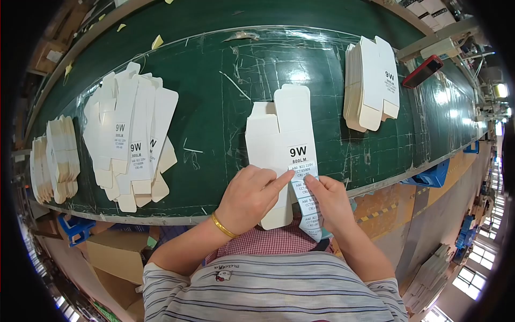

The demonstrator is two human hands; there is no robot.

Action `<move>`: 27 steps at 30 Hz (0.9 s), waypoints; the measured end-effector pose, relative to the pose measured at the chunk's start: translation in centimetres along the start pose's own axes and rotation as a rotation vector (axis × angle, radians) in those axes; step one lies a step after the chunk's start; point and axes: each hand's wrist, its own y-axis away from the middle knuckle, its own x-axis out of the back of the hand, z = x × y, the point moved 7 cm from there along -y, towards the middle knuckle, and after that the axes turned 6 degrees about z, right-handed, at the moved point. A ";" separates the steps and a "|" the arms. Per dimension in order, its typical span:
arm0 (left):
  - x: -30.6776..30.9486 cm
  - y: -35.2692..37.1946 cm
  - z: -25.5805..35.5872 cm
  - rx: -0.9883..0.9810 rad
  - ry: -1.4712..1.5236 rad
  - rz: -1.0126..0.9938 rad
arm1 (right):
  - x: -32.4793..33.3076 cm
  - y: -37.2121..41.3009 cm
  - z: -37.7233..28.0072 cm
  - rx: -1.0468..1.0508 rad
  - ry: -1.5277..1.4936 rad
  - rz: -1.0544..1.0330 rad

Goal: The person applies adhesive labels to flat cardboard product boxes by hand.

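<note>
A flat white carton (263,142) marked 9W 800LM lies on the green table in front of me, its flaps pointing away. My left hand (249,196) rests on the carton, index finger stretched to the top label just below the 800LM print; its other fingers are curled. A strip of pale printed labels (311,206) hangs over the table's near edge. My right hand (331,201) pinches this strip near its top, thumb on the labels, at the carton's right edge.
Fanned 9W cartons (129,134) lie at the left, with banded bundles (61,158) farther left. Another carton stack (373,83) stands at the back right, beside a red phone (422,71). An open cardboard box (115,257) and blue bins (429,174) sit below the table edge.
</note>
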 end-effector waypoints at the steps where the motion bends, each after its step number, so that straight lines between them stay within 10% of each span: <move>1: 0.0 -0.1 0.0 -0.003 0.000 -0.002 | 0.0 0.0 -0.1 -0.001 -0.004 -0.001; 27: -1.1 -2.3 0.2 0.016 -0.121 -0.173 | 0.4 0.0 0.7 -0.010 -0.015 -0.014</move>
